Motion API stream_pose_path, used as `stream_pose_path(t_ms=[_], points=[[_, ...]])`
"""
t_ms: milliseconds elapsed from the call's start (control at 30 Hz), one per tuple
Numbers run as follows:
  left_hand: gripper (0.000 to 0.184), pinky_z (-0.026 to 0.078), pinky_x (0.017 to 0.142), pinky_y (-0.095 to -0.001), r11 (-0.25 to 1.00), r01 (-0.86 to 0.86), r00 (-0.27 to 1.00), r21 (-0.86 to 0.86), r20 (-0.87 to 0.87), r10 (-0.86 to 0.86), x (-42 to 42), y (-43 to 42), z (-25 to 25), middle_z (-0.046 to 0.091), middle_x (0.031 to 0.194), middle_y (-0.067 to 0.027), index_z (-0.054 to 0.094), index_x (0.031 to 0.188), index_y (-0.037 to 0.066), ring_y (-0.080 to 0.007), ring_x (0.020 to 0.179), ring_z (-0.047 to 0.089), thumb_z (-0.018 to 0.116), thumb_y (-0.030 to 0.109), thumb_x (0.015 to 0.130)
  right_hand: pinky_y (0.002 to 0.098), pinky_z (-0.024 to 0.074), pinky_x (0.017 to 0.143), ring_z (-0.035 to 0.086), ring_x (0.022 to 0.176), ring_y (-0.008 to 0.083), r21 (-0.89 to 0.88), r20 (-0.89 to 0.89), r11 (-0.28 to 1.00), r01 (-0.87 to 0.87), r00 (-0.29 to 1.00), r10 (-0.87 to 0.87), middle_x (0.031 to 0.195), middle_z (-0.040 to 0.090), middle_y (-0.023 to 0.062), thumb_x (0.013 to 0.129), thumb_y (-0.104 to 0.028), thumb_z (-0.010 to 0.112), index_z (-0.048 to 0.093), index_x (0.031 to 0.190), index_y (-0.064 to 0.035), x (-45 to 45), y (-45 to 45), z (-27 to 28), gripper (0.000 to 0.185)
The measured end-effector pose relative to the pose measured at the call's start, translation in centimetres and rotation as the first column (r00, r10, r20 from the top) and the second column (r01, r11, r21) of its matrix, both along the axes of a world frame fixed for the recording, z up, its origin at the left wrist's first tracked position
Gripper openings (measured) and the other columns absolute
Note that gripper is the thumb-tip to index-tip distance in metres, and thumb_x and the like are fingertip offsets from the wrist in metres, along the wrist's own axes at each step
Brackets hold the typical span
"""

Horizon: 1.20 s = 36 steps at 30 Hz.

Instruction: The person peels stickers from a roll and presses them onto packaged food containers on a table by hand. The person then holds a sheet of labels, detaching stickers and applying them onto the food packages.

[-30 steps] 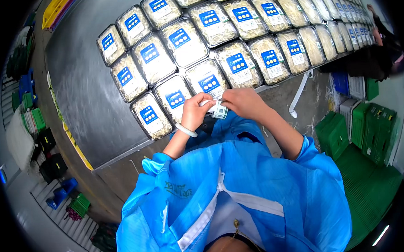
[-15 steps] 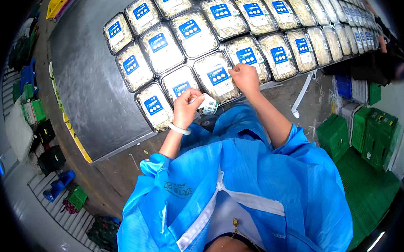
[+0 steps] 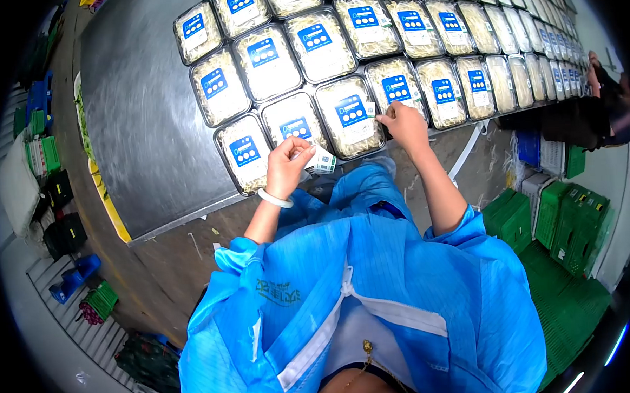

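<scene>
Food-packing floor (image 3: 154, 288); labelled packs (image 3: 276, 81); stacked crates (image 3: 576, 231)

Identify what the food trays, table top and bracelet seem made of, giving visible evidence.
Food trays: probably glossy plastic; black rims, bright glare on clear covers. Table top: perhaps metal, dark satin finish, soft sheen and scuffs. Bracelet: smooth, pale, seemingly rigid ring; stone, glass or plastic, unclear which.

Blue jacket (image 3: 417, 276), white zip (image 3: 404, 316), 1 white bracelet (image 3: 276, 199)
</scene>
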<state>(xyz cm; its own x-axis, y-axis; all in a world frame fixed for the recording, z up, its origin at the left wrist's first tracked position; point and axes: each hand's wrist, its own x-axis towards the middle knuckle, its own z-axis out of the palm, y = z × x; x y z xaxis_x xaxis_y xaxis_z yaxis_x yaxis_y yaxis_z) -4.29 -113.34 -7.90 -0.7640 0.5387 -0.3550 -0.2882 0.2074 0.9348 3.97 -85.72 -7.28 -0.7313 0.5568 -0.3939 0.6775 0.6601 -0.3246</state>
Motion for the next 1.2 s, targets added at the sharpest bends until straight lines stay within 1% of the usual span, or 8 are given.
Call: stream_pose_path(t_ms=[133, 233, 400, 533, 667, 800, 1100, 1200], points=[[0.009, 0.037, 0.057, -0.0186, 0.999, -0.019, 0.999, 0.027, 0.035, 0.018, 0.1, -0.7, -0.3, 0.055, 0.07, 0.0055, 0.063, 0.084, 0.002, -0.0014, 0.064, 0.044, 0.07, 0.007, 0.087, 0.0422, 0.0513, 0.07, 0.065, 0.081, 0.0336, -0.023, -0.384, 0.998, -0.067, 0.922, 0.053, 0.086, 0.068, 0.0119, 0.081, -0.013, 0.069, 0.066, 0.096, -0.0071, 0.1, -0.6, 0.4, 0.017], [0.009, 0.036, 0.056, -0.0186, 0.999, -0.024, 0.998, 0.029, 0.053, 0.022, 0.3, -0.9, -0.1, 0.054, 0.069, 0.0057, 0.063, 0.084, 0.002, -0.0014, 0.064, 0.043, 0.07, 0.007, 0.087, 0.0411, 0.0506, 0.074, 0.062, 0.09, 0.0317, 0.183, -0.369, 0.93, -0.318, 0.855, 0.365, 0.092, 0.063, 0.0115, 0.08, -0.013, 0.07, 0.063, 0.101, -0.0085, -0.9, -0.4, 0.2, 0.023], [0.01, 0.036, 0.056, -0.0186, 0.999, -0.034, 0.999, 0.032, 0.035, 0.033, 0.5, -1.4, -0.3, 0.052, 0.068, 0.0063, 0.062, 0.084, 0.003, -0.001, 0.063, 0.043, 0.071, 0.006, 0.086, 0.043, 0.0504, 0.077, 0.062, 0.092, 0.0322, 0.237, -0.23, 0.883, -0.406, 0.859, 0.457, 0.093, 0.062, 0.0139, 0.082, -0.012, 0.063, 0.061, 0.093, -0.0051, -2.4, 0.0, -0.2, 0.012], [0.009, 0.036, 0.056, -0.0183, 0.998, -0.053, 0.998, 0.019, 0.042, 0.052, 0.4, -2.1, -0.3, 0.052, 0.068, 0.0064, 0.063, 0.084, 0.003, -0.001, 0.063, 0.042, 0.071, 0.007, 0.086, 0.0459, 0.0486, 0.079, 0.061, 0.093, 0.036, 0.017, -0.184, 0.918, -0.396, 0.901, 0.392, 0.094, 0.062, 0.0158, 0.083, -0.014, 0.064, 0.061, 0.093, -0.003, -3.2, 1.1, 0.0, 0.015], [0.009, 0.036, 0.056, -0.018, 0.997, -0.081, 0.996, 0.016, 0.044, 0.08, 0.4, -2.9, -0.7, 0.052, 0.068, 0.0066, 0.063, 0.085, 0.003, -0.0011, 0.062, 0.041, 0.071, 0.007, 0.086, 0.0422, 0.0467, 0.077, 0.06, 0.09, 0.0372, -0.38, -0.154, 0.82, -0.428, 0.903, 0.4, 0.093, 0.063, 0.0189, 0.085, -0.01, 0.062, 0.059, 0.091, -0.0011, -4.9, 3.8, 2.7, 0.012], [0.007, 0.032, 0.054, -0.0166, 0.997, -0.075, 0.996, 0.029, 0.046, 0.073, 0.5, -3.1, -0.9, 0.051, 0.069, 0.0076, 0.06, 0.087, 0.002, 0.0005, 0.062, 0.04, 0.066, 0.004, 0.09, 0.0443, 0.0465, 0.077, 0.06, 0.092, 0.0377, -0.223, 0.007, 0.788, -0.574, 0.807, 0.59, 0.094, 0.064, 0.0185, 0.086, -0.013, 0.061, 0.058, 0.089, -0.0024, -5.8, 3.8, 2.9, 0.012], [0.009, 0.036, 0.055, -0.0172, 0.993, -0.112, 0.991, 0.038, 0.074, 0.109, 0.6, -3.1, -1.1, 0.055, 0.07, 0.0055, 0.062, 0.085, 0.002, -0.0006, 0.062, 0.043, 0.071, 0.005, 0.086, 0.0456, 0.0485, 0.076, 0.062, 0.092, 0.0372, -0.101, -0.042, 0.85, -0.517, 0.856, 0.516, 0.094, 0.065, 0.0173, 0.086, -0.014, 0.061, 0.058, 0.09, -0.0034, -5.7, 2.5, 0.8, 0.012], [0.009, 0.035, 0.055, -0.0167, 0.993, -0.117, 0.986, 0.031, 0.122, 0.112, 0.6, -3.0, -1.0, 0.055, 0.07, 0.0054, 0.061, 0.086, 0.002, -0.0001, 0.061, 0.043, 0.07, 0.003, 0.086, 0.047, 0.0494, 0.074, 0.063, 0.088, 0.0376, 0.053, -0.046, 0.864, -0.501, 0.863, 0.503, 0.093, 0.066, 0.0169, 0.085, -0.017, 0.065, 0.057, 0.093, -0.0042, -5.3, 1.8, 0.8, 0.018]])
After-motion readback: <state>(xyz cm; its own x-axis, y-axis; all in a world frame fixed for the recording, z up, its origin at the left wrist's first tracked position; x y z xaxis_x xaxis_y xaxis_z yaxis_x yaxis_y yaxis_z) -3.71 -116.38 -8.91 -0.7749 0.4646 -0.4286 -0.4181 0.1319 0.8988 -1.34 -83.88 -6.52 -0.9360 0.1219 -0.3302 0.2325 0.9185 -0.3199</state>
